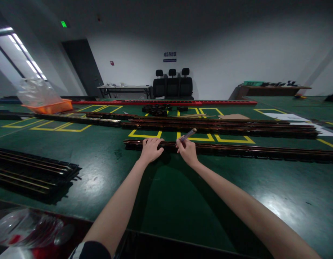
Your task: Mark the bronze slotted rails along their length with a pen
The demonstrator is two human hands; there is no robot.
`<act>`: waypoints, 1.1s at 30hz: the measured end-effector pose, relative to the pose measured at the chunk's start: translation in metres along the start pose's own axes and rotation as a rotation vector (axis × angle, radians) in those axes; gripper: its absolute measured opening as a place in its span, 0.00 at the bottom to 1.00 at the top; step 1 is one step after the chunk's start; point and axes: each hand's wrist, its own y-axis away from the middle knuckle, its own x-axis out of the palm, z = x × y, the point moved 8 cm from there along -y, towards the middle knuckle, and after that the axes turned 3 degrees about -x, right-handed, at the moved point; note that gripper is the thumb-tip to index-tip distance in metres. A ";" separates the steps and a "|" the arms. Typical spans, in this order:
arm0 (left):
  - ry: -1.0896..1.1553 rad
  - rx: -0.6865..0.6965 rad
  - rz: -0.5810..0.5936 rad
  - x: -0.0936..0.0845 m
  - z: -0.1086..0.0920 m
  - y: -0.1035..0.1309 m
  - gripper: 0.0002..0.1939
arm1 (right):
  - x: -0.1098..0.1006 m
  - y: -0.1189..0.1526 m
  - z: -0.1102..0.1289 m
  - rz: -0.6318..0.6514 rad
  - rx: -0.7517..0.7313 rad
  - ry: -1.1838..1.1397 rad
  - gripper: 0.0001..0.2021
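A long black rail (258, 150) with copper-coloured strips along it lies across the green table. My left hand (151, 149) rests on the rail near its left end, fingers spread over the top and thumb apart. Beside it to the right, my right hand (187, 150) pinches a marker pen (189, 134), which has a clear or greyish barrel. The pen tilts, its upper end pointing up and right. Its lower end is hidden by my fingers, so I cannot tell whether it touches the rail.
Behind lies a bundle of similar rails (223, 126), and more rails (28, 171) are stacked at the left. Small black parts (157, 109) sit farther back. An orange basket (51, 107) with a plastic bag stands far left. Plastic bottles (26, 228) are below the near edge.
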 end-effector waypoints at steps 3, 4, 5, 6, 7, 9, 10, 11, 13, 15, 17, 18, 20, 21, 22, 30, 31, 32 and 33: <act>-0.001 0.001 -0.014 -0.001 -0.001 0.001 0.18 | 0.000 0.000 -0.001 -0.001 0.006 0.003 0.18; -0.001 -0.001 -0.017 -0.001 -0.001 0.001 0.18 | 0.000 0.000 -0.001 -0.003 0.010 0.004 0.18; -0.002 -0.003 -0.020 -0.002 -0.001 0.001 0.18 | 0.000 0.000 -0.001 -0.002 0.012 0.003 0.18; -0.004 -0.006 -0.023 -0.002 -0.002 0.001 0.19 | 0.000 0.000 -0.001 -0.001 0.014 0.001 0.18; -0.006 -0.007 -0.024 -0.002 -0.002 0.001 0.19 | 0.000 0.000 -0.001 0.001 0.014 -0.002 0.18; -0.012 -0.010 -0.029 -0.003 -0.003 0.001 0.19 | 0.000 0.000 -0.001 0.003 0.011 -0.008 0.18; -0.017 -0.012 -0.032 -0.003 -0.003 0.001 0.19 | 0.000 0.000 -0.001 0.005 0.008 -0.009 0.18; -0.024 -0.014 -0.037 -0.003 -0.003 0.001 0.19 | 0.000 0.000 0.000 0.006 0.006 -0.010 0.18; -0.039 -0.020 -0.045 -0.003 -0.003 0.001 0.19 | 0.000 0.000 -0.001 0.004 0.004 -0.008 0.18; -0.051 -0.024 -0.044 -0.003 -0.003 0.001 0.19 | 0.000 0.000 -0.001 -0.001 0.002 -0.005 0.17; -0.059 -0.029 -0.043 -0.002 -0.003 0.001 0.18 | 0.000 -0.001 -0.002 -0.011 -0.002 -0.003 0.17; -0.063 -0.030 -0.044 -0.002 -0.003 0.001 0.18 | 0.000 -0.001 -0.002 -0.015 -0.004 -0.003 0.17; -0.072 -0.029 -0.052 -0.001 -0.003 0.000 0.18 | 0.000 -0.001 -0.003 -0.020 -0.006 -0.003 0.17; -0.076 -0.026 -0.059 -0.001 -0.003 0.000 0.18 | 0.000 -0.001 -0.003 -0.023 -0.006 -0.003 0.17; -0.080 -0.020 -0.066 -0.001 -0.004 0.000 0.17 | 0.000 -0.001 -0.003 -0.022 -0.005 -0.005 0.18; -0.080 0.028 -0.109 0.000 -0.008 0.001 0.16 | 0.000 0.000 0.001 -0.001 -0.005 -0.025 0.17; -0.082 0.035 -0.111 -0.001 -0.009 0.001 0.16 | 0.000 0.000 0.001 -0.001 -0.005 -0.027 0.17; -0.084 0.042 -0.113 -0.001 -0.010 0.001 0.16 | 0.000 0.000 0.001 0.000 -0.005 -0.029 0.17; -0.086 0.047 -0.116 -0.001 -0.010 0.001 0.16 | 0.000 0.000 0.001 0.000 -0.006 -0.033 0.17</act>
